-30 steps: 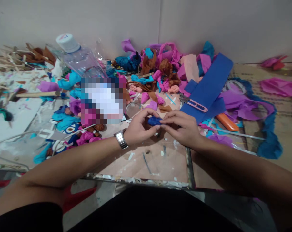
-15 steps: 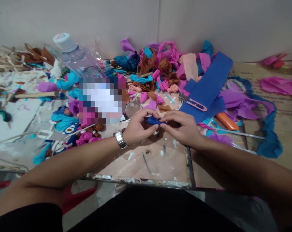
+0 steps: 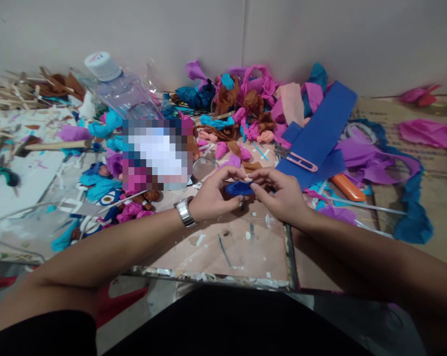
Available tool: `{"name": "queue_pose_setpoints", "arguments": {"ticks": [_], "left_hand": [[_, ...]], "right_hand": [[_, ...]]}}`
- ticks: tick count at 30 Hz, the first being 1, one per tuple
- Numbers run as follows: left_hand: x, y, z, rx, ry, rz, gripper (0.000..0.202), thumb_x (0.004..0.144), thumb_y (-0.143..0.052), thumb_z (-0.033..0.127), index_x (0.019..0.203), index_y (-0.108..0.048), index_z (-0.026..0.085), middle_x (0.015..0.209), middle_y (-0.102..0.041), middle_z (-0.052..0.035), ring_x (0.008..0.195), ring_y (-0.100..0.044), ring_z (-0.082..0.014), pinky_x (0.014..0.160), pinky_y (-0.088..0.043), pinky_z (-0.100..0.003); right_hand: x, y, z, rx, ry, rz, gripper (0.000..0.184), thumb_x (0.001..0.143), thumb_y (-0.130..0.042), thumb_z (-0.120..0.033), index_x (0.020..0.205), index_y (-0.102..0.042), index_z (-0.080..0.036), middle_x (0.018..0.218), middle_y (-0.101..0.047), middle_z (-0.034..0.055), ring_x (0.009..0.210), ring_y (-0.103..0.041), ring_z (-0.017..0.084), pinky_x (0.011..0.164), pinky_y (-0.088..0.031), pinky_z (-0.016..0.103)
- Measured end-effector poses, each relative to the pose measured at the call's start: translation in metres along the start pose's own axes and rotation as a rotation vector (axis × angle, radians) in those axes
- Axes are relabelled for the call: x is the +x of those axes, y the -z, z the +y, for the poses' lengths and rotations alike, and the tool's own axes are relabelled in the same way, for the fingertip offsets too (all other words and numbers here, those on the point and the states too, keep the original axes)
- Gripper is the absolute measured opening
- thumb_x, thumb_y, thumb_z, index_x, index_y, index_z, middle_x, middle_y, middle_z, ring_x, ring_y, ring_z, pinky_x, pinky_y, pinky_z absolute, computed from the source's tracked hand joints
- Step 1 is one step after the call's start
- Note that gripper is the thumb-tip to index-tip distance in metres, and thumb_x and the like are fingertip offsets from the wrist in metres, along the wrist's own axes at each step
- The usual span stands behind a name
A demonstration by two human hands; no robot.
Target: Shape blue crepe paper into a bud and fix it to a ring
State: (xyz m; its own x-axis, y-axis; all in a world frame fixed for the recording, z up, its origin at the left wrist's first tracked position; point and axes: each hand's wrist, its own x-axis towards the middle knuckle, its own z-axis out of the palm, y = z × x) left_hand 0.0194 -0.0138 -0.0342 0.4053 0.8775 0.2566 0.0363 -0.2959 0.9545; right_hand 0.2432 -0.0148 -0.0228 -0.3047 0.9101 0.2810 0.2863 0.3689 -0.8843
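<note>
Between my two hands, just above the table, is a small crumpled piece of dark blue crepe paper. My left hand grips its left side, fingers curled over the top and thumb below. The fingers of my right hand pinch its right end, the fingertips of both hands nearly meeting above it. Beyond my right hand lie pink-handled thread snips on flat strips of blue crepe paper. A clear round tape roll rests just behind my left hand.
Crumpled pink, brown and teal paper is heaped along the wall. A clear bottle with a white cap leans at the back left. An orange-handled tool lies to the right, and wooden sticks to the left.
The blue crepe paper looks wider and more opened out between my fingers. My right hand's fingers have shifted up along its right end. The things on the table stay put.
</note>
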Motion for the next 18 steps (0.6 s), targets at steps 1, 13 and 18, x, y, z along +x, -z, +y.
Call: {"name": "queue_pose_setpoints", "arguments": {"ticks": [1, 13, 18], "left_hand": [[0.0004, 0.0, 0.0, -0.009, 0.001, -0.005, 0.049, 0.081, -0.085, 0.016, 0.123, -0.061, 0.022, 0.122, -0.069, -0.0073, 0.106, -0.072, -0.0187, 0.091, -0.06, -0.029], [0.0021, -0.003, -0.0001, -0.131, 0.103, -0.005, 0.034, 0.093, -0.08, 0.032, 0.119, -0.061, 0.02, 0.109, -0.074, -0.0084, 0.1, -0.075, -0.0167, 0.089, -0.06, -0.028], [0.0037, -0.0027, 0.0037, -0.102, 0.156, -0.027, 0.029, 0.091, -0.08, 0.029, 0.112, -0.063, 0.019, 0.108, -0.075, -0.008, 0.097, -0.076, -0.0171, 0.086, -0.06, -0.028]], "right_hand": [[-0.0002, -0.0003, 0.0004, 0.004, 0.004, 0.007, 0.021, 0.099, -0.07, -0.028, 0.119, -0.073, -0.022, 0.096, -0.082, 0.0035, 0.077, -0.077, 0.016, 0.069, -0.061, 0.027], [0.0005, 0.0022, -0.0005, -0.18, 0.177, -0.03, 0.013, 0.097, -0.076, -0.03, 0.107, -0.078, -0.021, 0.1, -0.083, 0.0055, 0.078, -0.075, 0.017, 0.07, -0.058, 0.028], [0.0004, 0.0014, 0.0017, -0.226, 0.198, 0.032, 0.007, 0.098, -0.075, -0.028, 0.101, -0.078, -0.023, 0.096, -0.083, 0.0039, 0.08, -0.075, 0.017, 0.069, -0.057, 0.028]]}}
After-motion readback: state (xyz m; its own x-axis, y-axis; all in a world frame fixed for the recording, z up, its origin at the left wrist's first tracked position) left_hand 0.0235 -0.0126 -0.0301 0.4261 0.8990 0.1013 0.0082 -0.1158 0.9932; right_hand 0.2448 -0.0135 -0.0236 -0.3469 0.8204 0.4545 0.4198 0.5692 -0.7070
